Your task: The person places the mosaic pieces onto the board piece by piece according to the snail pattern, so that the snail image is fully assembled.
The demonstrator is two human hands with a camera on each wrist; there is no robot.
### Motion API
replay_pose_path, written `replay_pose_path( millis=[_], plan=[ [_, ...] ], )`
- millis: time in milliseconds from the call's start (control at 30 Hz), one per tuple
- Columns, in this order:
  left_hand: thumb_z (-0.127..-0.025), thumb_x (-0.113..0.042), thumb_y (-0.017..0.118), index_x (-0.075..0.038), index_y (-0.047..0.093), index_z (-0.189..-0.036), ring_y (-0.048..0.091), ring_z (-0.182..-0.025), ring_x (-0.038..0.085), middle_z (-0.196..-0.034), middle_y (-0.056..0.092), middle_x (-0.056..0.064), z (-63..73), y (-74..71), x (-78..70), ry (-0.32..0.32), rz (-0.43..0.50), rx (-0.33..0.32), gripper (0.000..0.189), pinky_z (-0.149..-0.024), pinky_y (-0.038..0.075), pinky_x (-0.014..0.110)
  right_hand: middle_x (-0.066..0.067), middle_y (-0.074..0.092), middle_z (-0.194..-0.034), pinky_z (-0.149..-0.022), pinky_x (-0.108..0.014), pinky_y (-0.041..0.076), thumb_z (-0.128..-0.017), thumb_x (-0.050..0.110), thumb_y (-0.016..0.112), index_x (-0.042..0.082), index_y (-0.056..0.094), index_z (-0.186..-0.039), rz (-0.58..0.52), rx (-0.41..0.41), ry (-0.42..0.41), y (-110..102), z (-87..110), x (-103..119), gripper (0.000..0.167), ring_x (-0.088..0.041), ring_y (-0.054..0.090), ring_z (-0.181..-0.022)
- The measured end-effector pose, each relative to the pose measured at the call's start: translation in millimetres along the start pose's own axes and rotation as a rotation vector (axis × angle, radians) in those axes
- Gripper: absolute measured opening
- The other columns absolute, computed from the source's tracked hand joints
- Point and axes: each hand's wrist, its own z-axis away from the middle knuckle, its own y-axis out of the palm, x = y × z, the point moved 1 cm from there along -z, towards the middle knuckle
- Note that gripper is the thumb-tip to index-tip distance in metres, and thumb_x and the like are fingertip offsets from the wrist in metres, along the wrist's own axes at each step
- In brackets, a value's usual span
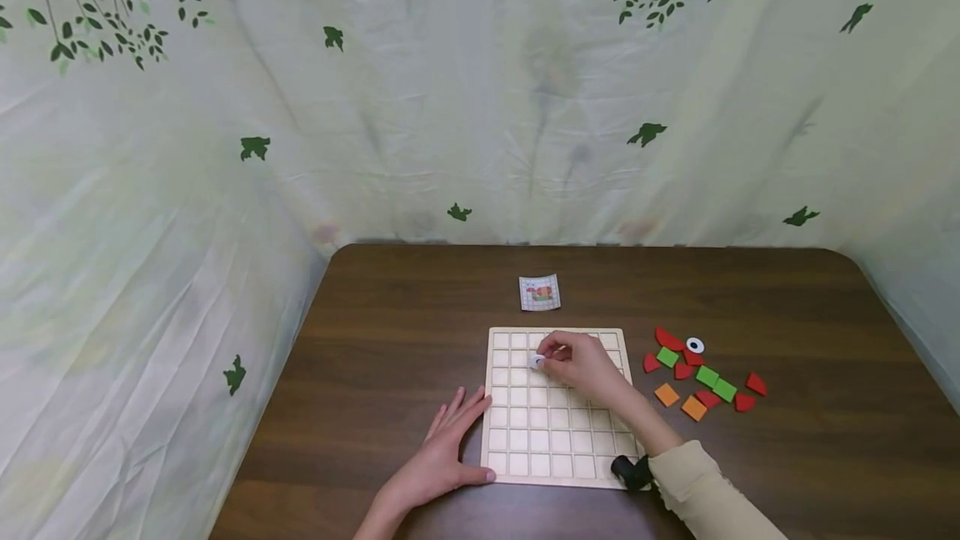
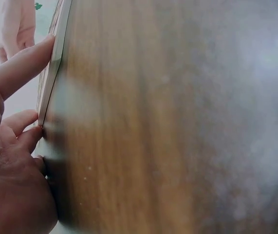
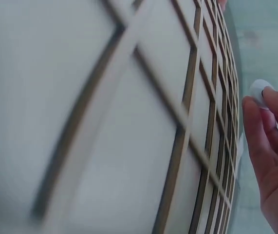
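Note:
A pale wooden grid board (image 1: 517, 419) with many square cells lies on the brown table. My right hand (image 1: 581, 365) is over its upper part and pinches a small white disc (image 1: 536, 362) between thumb and fingertips. In the right wrist view the disc (image 3: 260, 92) shows a dark spot, partly hidden by the thumb. My left hand (image 1: 442, 452) lies at the board's left side, fingers spread, thumb at the lower left corner and fingertips at the left edge. The left wrist view shows thumb and fingertips (image 2: 30, 136) against the board's side.
Right of the board lie several red pieces (image 1: 667, 339), green squares (image 1: 707, 376), two orange squares (image 1: 666, 394) and a white disc with a black ring (image 1: 695, 345). A small picture card (image 1: 539, 293) lies behind the board. A patterned curtain (image 1: 480, 107) hangs beyond the table.

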Motion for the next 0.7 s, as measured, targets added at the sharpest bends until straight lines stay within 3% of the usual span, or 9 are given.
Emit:
replay_pose_path(
  millis=[333,700],
  plan=[
    [-0.072,-0.025,0.085,-0.015,0.035,-0.154,0.001,-0.15,0.028,-0.162,0.022,0.001,0.9,-0.7,-0.9,-0.005,-0.009,0.003,0.096,-0.114,-0.001,0.052,0.01,0.065,-0.075,-0.066,-0.032,0.049,-0.086,0.017,0.077,0.018,0.073,-0.087,0.069,-0.032,0.002,20,-21.6,4,0.004,-0.011,0.059,-0.07],
    [-0.072,-0.025,0.085,-0.016,0.035,-0.154,0.001,-0.15,0.028,-0.162,0.023,0.001,1.7,-0.8,-0.4,-0.007,-0.016,0.007,0.097,-0.114,-0.001,0.053,0.009,0.061,-0.074,-0.065,-0.031,0.047,-0.086,0.013,0.075,0.016,0.073,-0.084,0.175,-0.053,-0.013,30,-30.4,10,0.005,-0.01,0.055,-0.068]
  ],
)
